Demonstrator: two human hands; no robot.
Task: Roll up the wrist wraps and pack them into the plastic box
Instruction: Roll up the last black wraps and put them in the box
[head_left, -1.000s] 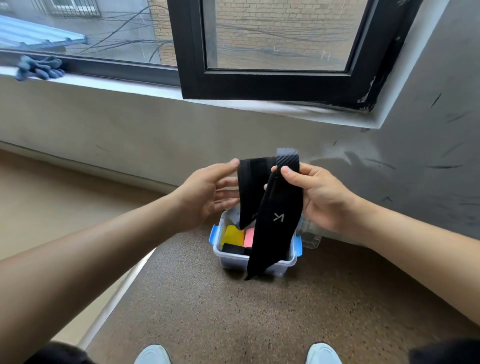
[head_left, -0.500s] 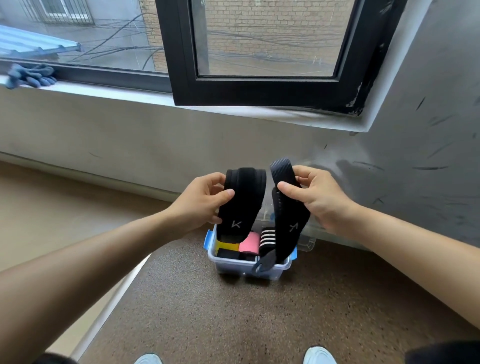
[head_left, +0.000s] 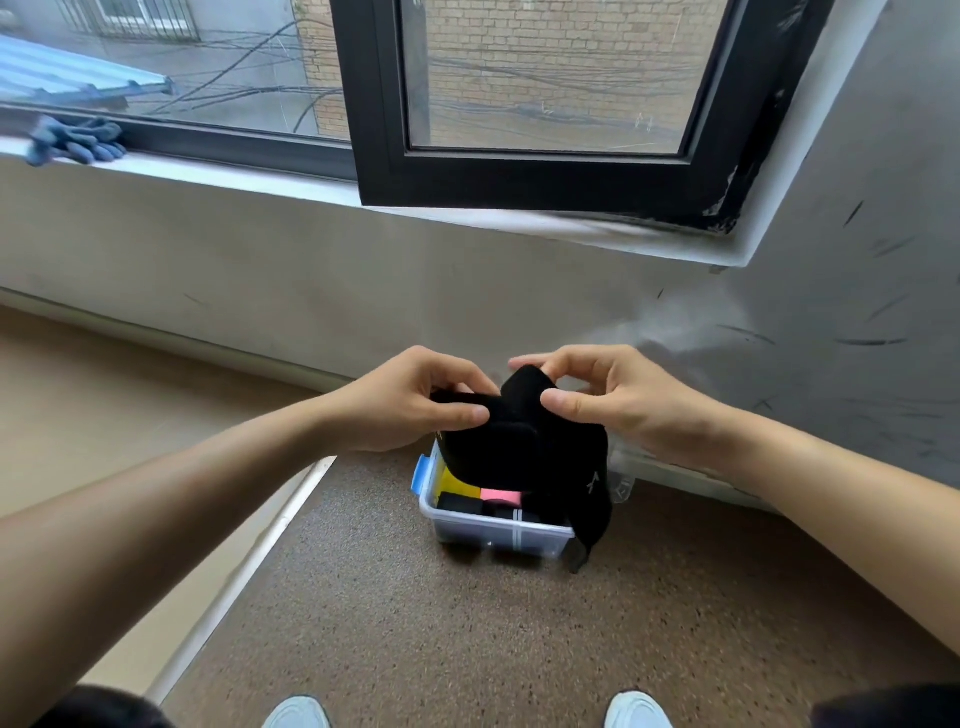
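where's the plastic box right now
In the head view the plastic box sits on the brown floor at centre, below the left hand and right hand, partly hidden by the black wrist wrap they hold.

A black-framed window sash (head_left: 519, 176) juts in over a pale windowsill (head_left: 234, 176) at 12 o'clock. A pair of blue gloves (head_left: 75, 144) lies on the sill at 10 o'clock, against the fixed frame. Through the glass are a tan brick wall (head_left: 545, 52), a tangle of dark cables (head_left: 249, 83) and, at 11 o'clock, a blue corrugated roof (head_left: 62, 73) below a barred window (head_left: 135, 15). A grey plastered wall (head_left: 857, 270), scuffed with dark marks, fills 2 to 3 o'clock. A speckled brown floor (head_left: 467, 634) runs to 6 o'clock. At 8 o'clock a white strip (head_left: 244, 566) divides it from a plain beige floor (head_left: 78, 415) at 9 o'clock.
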